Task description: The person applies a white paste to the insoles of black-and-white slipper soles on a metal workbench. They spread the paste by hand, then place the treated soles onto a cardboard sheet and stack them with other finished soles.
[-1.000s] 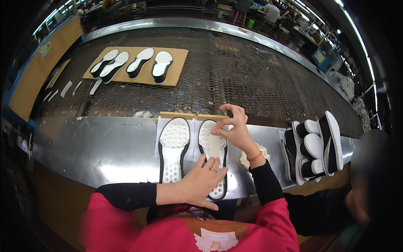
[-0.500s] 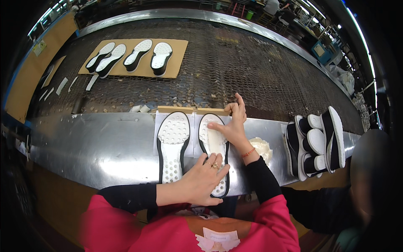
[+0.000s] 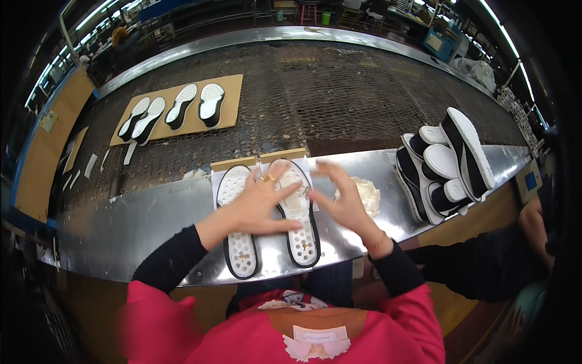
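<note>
Two white shoe soles with black rims lie side by side on the metal ledge: a left sole and a right sole. Both have round hollows in their upper faces. A pale flat strip lies lengthwise in the middle of the right sole. My left hand, fingers spread, is over the upper parts of both soles and hides some of them. Just right of the right sole is my right hand, slightly blurred, its thumb and fingers apart and nothing visible in it.
Wooden strips border the soles' far ends. A crumpled pale sheet lies beyond my right hand. More soles are stacked at right. Several rest on cardboard upon the dark mesh belt. A person's arm shows at far right.
The view has shifted. My right hand has come off the right sole to its right, fingers spreading. My left hand has moved up from that sole's lower part toward its far end.
</note>
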A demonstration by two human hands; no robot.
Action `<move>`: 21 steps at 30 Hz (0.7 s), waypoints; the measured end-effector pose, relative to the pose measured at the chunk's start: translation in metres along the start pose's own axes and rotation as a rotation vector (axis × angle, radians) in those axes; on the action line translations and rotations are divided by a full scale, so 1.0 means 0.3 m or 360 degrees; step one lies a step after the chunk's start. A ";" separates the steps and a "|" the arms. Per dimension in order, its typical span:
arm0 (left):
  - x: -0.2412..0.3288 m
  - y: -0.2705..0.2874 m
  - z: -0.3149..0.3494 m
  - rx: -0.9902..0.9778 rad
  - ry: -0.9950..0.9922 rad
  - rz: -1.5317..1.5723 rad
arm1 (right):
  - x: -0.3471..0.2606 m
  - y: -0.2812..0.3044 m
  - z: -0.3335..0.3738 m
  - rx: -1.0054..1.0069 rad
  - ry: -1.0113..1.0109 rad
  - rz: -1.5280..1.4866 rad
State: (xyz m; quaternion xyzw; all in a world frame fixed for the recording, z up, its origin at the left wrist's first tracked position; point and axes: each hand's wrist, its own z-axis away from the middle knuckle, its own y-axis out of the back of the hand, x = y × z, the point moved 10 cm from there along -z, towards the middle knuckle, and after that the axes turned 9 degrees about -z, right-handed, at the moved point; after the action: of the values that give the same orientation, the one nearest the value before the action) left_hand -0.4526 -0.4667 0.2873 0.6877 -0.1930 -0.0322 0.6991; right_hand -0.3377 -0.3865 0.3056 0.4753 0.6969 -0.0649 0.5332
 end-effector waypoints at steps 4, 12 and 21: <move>-0.121 -0.043 -0.050 -0.0052 -0.0102 -0.0389 | -0.197 -0.148 0.276 -0.0543 0.0039 0.0098; -0.154 -0.144 -0.046 -0.0239 -0.0154 -0.0357 | -0.162 -0.256 0.371 -0.0449 0.0049 0.0541; 0.202 0.009 0.148 -0.0215 -0.0263 0.0210 | -0.067 -0.062 0.117 -0.0581 0.0122 0.0365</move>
State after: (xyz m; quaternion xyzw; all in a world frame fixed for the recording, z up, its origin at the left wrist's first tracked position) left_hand -0.4111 -0.5274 0.3027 0.6197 -0.2921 -0.0556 0.7263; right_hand -0.3278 -0.4296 0.2991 0.4493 0.6581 0.1416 0.5873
